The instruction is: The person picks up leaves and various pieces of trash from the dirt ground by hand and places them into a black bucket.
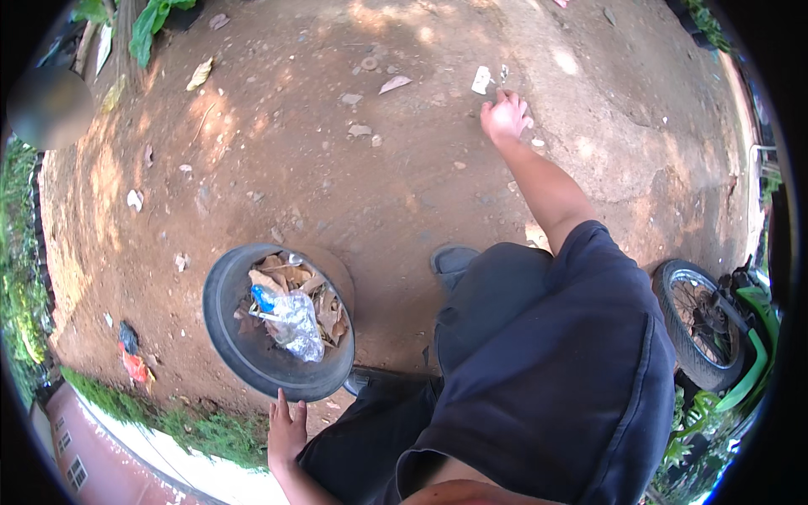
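Observation:
My right hand (507,118) reaches down to the dirt ground, fingers spread and slightly bent. Just beyond its fingertips lie a crumpled white scrap (481,80) and a small black-and-white scrap (504,74); whether a finger touches the latter cannot be told. My left hand (288,430) has its fingers apart beside the near rim of a dark round bucket (224,328), its fingertips at or very near the rim. Inside the tilted bucket are dry brown leaves (331,312), a clear crumpled plastic bag (302,327) and a blue plastic piece (262,298).
Dry leaves (395,84), stones (360,130) and white scraps (135,200) dot the ground. Black and red plastic litter (133,365) lies left of the bucket, near a grass edge (208,429). A green motorcycle's wheel (697,325) stands at right. A tree trunk (128,38) rises upper left.

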{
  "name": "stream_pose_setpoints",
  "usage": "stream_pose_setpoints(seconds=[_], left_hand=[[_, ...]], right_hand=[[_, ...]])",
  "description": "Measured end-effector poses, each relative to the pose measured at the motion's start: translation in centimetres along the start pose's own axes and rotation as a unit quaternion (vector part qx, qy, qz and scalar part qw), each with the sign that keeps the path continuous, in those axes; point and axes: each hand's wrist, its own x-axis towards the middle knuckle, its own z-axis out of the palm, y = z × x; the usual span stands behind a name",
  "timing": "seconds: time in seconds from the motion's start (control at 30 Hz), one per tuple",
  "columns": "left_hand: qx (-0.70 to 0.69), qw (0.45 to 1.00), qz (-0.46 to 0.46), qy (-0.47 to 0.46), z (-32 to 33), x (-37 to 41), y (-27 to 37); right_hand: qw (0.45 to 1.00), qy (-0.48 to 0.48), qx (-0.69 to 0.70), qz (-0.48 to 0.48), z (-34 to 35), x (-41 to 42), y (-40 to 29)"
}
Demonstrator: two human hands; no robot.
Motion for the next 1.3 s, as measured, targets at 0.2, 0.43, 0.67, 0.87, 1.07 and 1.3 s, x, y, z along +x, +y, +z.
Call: stream_pose_setpoints(seconds=[0.2,0.43,0.67,0.87,1.07,1.3], left_hand=[[-0.035,0.998,0.034,0.033,0.1,-1.8,-0.7],[-0.052,0.995,0.049,0.065,-1.0,-3.1,-0.9],[-0.050,0.994,0.048,0.080,-1.3,-4.1,-1.4],[-0.115,0.987,0.094,0.066,-0.6,-3.1,-2.3],[-0.098,0.991,0.055,0.073,-1.5,-1.9,-0.8],[-0.109,0.989,0.081,0.063,-2.1,0.0,0.9]], right_hand=[[0.900,-0.118,0.120,-0.401,-0.5,-8.7,-10.8],[0.576,-0.273,0.311,-0.704,-9.5,-21.6,-17.4],[0.625,-0.262,0.314,-0.665,-8.0,-21.6,-16.7],[0.857,-0.241,0.212,-0.404,-0.8,-12.4,-14.1],[0.912,-0.225,-0.007,-0.344,2.1,-3.1,-10.2],[0.900,-0.272,-0.071,-0.333,1.8,-1.2,-11.4]])
